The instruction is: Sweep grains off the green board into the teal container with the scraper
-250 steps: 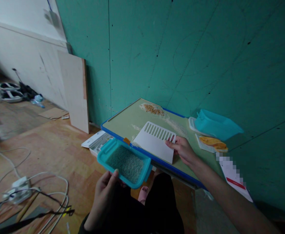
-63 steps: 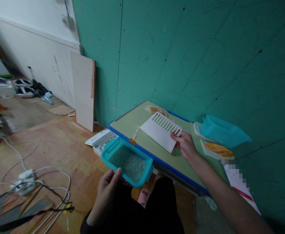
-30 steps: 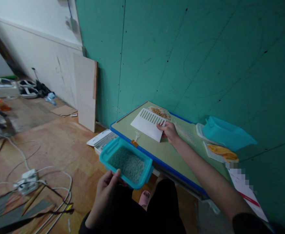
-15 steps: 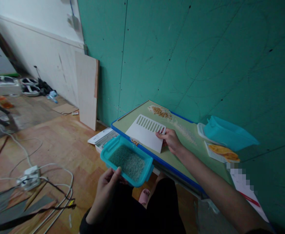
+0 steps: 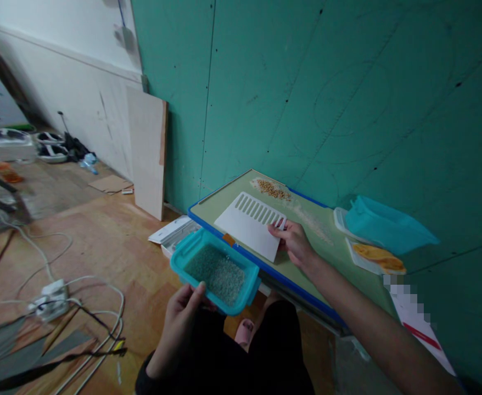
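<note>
My left hand (image 5: 185,307) grips the near rim of a turquoise plastic container (image 5: 247,296), thumb on top. The container is held just below and against the table's front edge, partly filled with small pale grains (image 5: 216,274) that look like rice. My right hand (image 5: 294,241) pinches the slotted end of a flat white scraper (image 5: 245,227) between thumb and fingers. The scraper lies low over the green tabletop (image 5: 208,208), its plain edge facing the container. An orange-brown patch (image 5: 228,240) shows on the blue table rim between them. A few white specks show below it.
Toward the table's back lie yellowish beans (image 5: 272,189) and a trail of white grains (image 5: 313,219). A turquoise bin (image 5: 385,225) and a tray with an orange cloth (image 5: 379,258) stand at the right. Cables and a power strip (image 5: 51,299) lie on the floor at left.
The scraper and my right hand have shifted slightly right, back from the table's edge. The small heap of beans and grains on the rim is gone from there. My left hand and the container stay put.
</note>
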`<state>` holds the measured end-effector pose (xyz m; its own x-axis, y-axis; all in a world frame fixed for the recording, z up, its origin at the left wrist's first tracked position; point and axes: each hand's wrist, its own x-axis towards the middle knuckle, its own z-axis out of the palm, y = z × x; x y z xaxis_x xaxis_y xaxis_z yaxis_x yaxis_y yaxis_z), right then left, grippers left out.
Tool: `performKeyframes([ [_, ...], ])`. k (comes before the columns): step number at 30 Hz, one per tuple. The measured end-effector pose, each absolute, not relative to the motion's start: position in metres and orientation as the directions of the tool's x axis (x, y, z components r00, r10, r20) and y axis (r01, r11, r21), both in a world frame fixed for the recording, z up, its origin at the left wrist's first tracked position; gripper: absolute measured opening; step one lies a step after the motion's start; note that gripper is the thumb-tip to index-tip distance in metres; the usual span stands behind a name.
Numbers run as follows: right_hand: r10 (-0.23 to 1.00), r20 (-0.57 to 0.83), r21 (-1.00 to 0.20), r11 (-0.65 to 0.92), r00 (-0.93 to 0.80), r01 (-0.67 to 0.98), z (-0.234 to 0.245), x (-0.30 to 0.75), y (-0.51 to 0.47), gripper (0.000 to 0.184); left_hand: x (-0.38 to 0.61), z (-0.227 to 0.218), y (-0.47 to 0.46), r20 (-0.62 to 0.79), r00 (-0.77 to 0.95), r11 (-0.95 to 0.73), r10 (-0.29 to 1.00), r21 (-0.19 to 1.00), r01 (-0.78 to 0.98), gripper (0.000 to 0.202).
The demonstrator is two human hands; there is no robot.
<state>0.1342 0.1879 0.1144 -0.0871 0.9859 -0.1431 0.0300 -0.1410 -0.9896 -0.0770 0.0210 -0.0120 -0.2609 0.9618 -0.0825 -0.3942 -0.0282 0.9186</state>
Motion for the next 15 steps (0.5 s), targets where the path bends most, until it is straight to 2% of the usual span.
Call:
performKeyframes([
  [6, 0.998, -0.032, -0.998, -0.034, 0.047, 0.043, 0.122, 0.159, 0.243, 0.041, -0.077, -0.014, 0.021, -0.091, -0.249, -0.024, 0.964, 0.906, -0.422, 0.033],
  [11, 0.996, -0.067, -0.988, -0.074, 0.054, 0.135, 0.112, 0.159, 0.279, 0.030, -0.077, -0.009, 0.023, -0.099, -0.252, -0.023, 0.963, 0.898, -0.439, 0.033],
  [15, 0.992, -0.127, -0.983, -0.129, 0.024, 0.130, 0.108, 0.145, 0.274, 0.026, -0.076, -0.007, 0.022, -0.098, -0.263, -0.025, 0.960, 0.904, -0.426, 0.034],
])
